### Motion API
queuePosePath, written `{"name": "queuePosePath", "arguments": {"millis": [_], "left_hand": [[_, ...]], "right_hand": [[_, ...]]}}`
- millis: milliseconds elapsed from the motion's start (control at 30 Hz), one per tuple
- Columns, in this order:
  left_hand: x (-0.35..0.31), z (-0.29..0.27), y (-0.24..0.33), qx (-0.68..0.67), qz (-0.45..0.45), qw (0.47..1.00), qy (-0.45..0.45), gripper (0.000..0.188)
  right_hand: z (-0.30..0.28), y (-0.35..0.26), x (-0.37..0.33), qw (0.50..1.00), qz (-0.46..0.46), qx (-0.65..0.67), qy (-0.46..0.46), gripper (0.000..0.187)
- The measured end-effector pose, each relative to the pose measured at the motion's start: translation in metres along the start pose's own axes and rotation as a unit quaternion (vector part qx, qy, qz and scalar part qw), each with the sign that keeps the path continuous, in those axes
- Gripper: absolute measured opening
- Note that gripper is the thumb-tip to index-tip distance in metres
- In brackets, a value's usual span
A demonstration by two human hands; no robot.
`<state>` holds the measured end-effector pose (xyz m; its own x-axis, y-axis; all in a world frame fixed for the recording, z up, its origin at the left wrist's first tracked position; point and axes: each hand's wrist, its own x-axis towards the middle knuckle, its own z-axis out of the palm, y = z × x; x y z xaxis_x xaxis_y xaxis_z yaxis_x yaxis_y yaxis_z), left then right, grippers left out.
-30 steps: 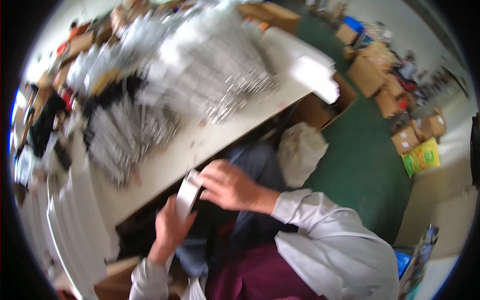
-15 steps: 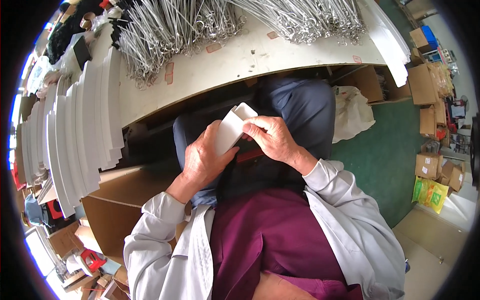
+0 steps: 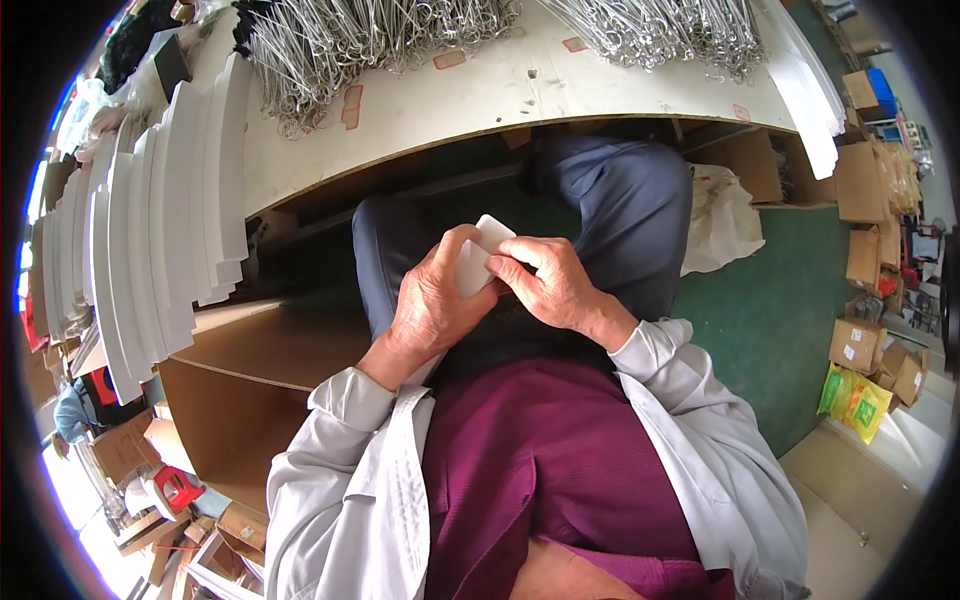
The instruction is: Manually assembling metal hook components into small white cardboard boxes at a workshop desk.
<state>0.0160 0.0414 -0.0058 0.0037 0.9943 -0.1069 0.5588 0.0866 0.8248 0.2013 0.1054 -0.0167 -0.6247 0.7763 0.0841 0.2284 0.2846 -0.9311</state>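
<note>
Above my lap, between my hands, is a small white carton (image 3: 474, 271), slim with rounded corners on its end flap. My left hand (image 3: 432, 295) is wrapped round its side, thumb and fingers closed on it. With thumb and forefinger, my right hand (image 3: 556, 284) pinches the carton near its upper end, by the flap. My palms and fingers cover much of the carton's lower part.
Beyond my knees stands a pale worktable (image 3: 480, 100) bearing bundles of metal wires with looped ends (image 3: 345, 55). White strips or sheets in stacks (image 3: 150, 240) line the left. An open cardboard box (image 3: 235, 365) sits at my left; a whitish sack (image 3: 715, 215) lies right of my knee.
The carton's upper end, which stood open, now shows a flatter flap. My left hand has come up and right, closer to my right hand, covering more of the carton.
</note>
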Motion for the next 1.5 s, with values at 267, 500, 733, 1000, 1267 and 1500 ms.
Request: {"name": "queuePosePath", "arguments": {"millis": [267,500,733,1000,1267,1500], "left_hand": [[-0.006,0.013,-0.005,0.005,0.017,0.999,0.037,0.055],[-0.013,0.016,-0.001,-0.001,-0.003,0.998,0.055,0.068],[-0.018,0.026,-0.011,0.082,-0.014,0.994,0.065,0.066],[-0.020,0.032,-0.010,0.079,0.064,0.989,0.106,0.060],[-0.025,0.035,-0.012,0.082,0.066,0.988,0.113,0.057],[-0.025,0.036,-0.013,0.071,0.081,0.987,0.118,0.051]], "right_hand": [[0.014,-0.004,-0.014,0.997,0.015,-0.034,0.070,0.032],[0.021,0.000,-0.014,0.988,-0.072,-0.092,0.099,0.028],[0.022,0.001,-0.009,0.988,0.101,0.088,0.071,0.020],[0.023,0.006,-0.012,0.962,0.172,0.192,0.086,0.012],[0.016,0.013,-0.014,0.944,0.217,0.239,0.073,0.011],[0.016,0.012,-0.016,0.926,0.253,0.270,0.079,0.014]]}}
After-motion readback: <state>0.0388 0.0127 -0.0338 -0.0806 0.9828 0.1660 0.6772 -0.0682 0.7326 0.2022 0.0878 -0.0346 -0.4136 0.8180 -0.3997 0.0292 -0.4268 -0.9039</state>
